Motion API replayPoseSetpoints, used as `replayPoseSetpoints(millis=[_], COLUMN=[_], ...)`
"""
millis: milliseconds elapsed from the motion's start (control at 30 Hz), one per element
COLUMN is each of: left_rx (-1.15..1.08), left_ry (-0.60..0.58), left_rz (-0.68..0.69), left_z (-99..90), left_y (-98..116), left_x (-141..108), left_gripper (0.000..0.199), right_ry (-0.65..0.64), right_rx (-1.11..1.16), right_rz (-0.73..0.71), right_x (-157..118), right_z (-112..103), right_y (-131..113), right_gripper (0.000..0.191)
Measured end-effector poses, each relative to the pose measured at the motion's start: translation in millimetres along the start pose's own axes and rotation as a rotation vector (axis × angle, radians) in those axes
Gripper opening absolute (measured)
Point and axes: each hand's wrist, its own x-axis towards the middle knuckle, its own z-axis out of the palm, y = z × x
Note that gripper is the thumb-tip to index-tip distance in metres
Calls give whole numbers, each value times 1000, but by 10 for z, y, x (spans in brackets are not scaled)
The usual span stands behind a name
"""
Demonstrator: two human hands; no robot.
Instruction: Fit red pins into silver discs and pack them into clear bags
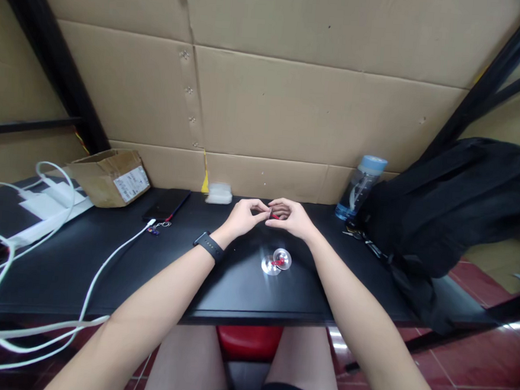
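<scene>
Over the back half of the black table [244,298], my left hand [244,216] and my right hand [294,218] meet fingertip to fingertip. Both are closed on a small thin piece with a red part [270,214]; fingers cover most of it, so its kind is unclear. A dark watch [209,245] is on my left wrist. Just in front of the hands lie two shiny, round metal discs, one clear-edged disc [282,259] partly over the other disc [269,266]. Red bits, perhaps cord, show at their middles.
At left are a cardboard box [105,178], white chargers and cables [70,205], and a dark phone [166,205]. A small clear case [219,193] sits by the cardboard wall [266,112]. A water bottle [361,187] and black backpack [455,203] stand at right.
</scene>
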Motion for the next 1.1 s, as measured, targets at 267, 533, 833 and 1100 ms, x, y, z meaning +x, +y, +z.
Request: replayPoseSetpoints(millis=[267, 533, 833, 1100], left_rx=[5, 236, 266, 422], left_ry=[112, 230, 112, 87], left_rz=[37, -111, -137, -121], left_z=[-129, -662, -642, -650], left_y=[29, -263, -467, -420], left_x=[49, 64, 14, 3], left_gripper=[25, 30, 33, 29], right_ry=[95, 205, 68, -8], right_rx=[-67, -629, -738, -754], right_rz=[-39, 82, 286, 308], right_x=[6, 3, -61, -74], right_z=[4, -487, -718, -732], right_y=[-3, 150, 282, 275], right_gripper=[54, 40, 45, 41])
